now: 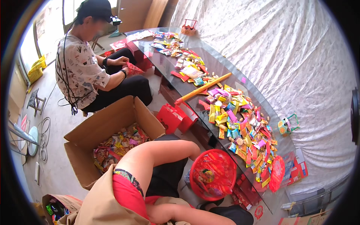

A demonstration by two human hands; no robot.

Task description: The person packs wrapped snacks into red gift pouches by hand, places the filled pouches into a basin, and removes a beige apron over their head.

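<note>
My left arm point(163, 152) reaches across my lap to a round red plastic tub point(234, 180). Its wrist bends down behind the tub's near rim, so the fingers are hidden. Inside the tub lie red patterned plastic bags point(215, 164), with peanuts and a few wrapped sweets point(207, 175) among them. My right forearm point(194, 213) runs along the bottom of the picture, and its hand is out of view. Beyond the tub, a large heap of wrapped sweets and peanuts point(247, 126) covers part of a glass tabletop point(209, 52).
A cardboard box point(112, 116) of wrapped sweets stands at my left. Past it a seated person point(84, 62) holds a red packet point(133, 69). A yellow stick point(204, 88) lies across the table, near red gift boxes point(170, 118). A red lid-like disc point(277, 173) sits at the table's edge.
</note>
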